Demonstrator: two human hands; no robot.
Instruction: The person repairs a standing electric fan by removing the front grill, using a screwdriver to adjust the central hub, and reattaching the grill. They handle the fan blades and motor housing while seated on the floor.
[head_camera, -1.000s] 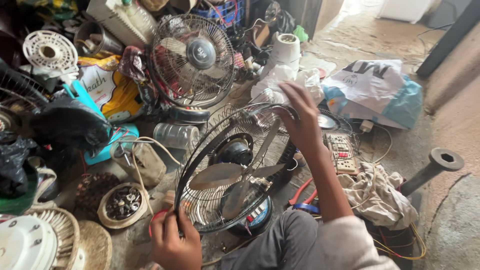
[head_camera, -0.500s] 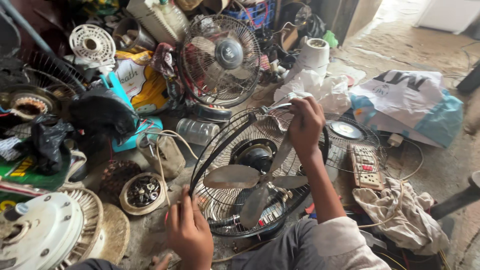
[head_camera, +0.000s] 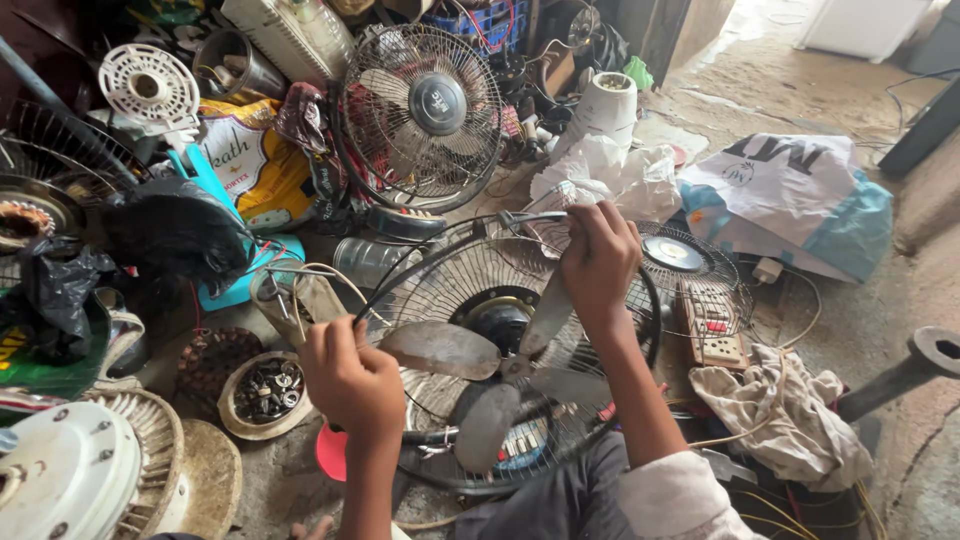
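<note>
Your left hand (head_camera: 352, 383) sits at the lower left of the fan guard (head_camera: 440, 300), its fingers curled together around the dark outer rim of the wire cage; the grip is seen from the back of the hand, so the fingertips themselves are hidden. Your right hand (head_camera: 598, 258) is at the upper right of the same guard, fingers bent and closed on the rim where the wire ring curves over the top. Between your two hands lies the open fan: three grey metal blades (head_camera: 470, 360) spread from a small hub, with the dark round motor housing (head_camera: 497, 322) just behind them. The fan rests low in front of you, against your lap, on the dusty concrete floor (head_camera: 870, 320). Behind it stands a second, complete fan (head_camera: 425, 110) with its cage shut and upright. To the right of your right forearm lies a beige switch board (head_camera: 715, 330), and beside that a crumpled cloth (head_camera: 790, 415). At the lower left sit a round tray of small screws and parts (head_camera: 267, 392) and a white ribbed fan cover (head_camera: 80, 470). A white and blue bag (head_camera: 790, 200) lies at the far right.
</note>
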